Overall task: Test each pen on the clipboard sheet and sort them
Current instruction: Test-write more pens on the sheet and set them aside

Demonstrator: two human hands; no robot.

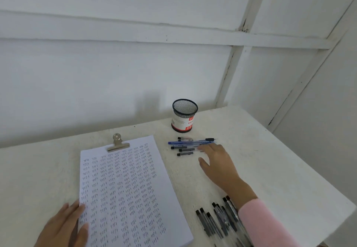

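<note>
Pressing sheet (123, 185), left hand (63, 225) flat

Your white sheet (131, 188) is covered in rows of small dark handwritten "test" marks, and its clip (117, 143) is dull silver-beige. The desk (270, 169) is off-white and faintly speckled; the wall (116, 73) is white. Your pen cup (184, 115) is black mesh with a white and red label. The blue pens (185, 142) lie among grey pens (183, 150) with black caps; the clear pens (216, 221) have black caps too. Your sleeve (264, 225) is pink.

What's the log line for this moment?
right hand: open, at far pen group | left hand: flat on sheet | near pens: lying loose
</note>
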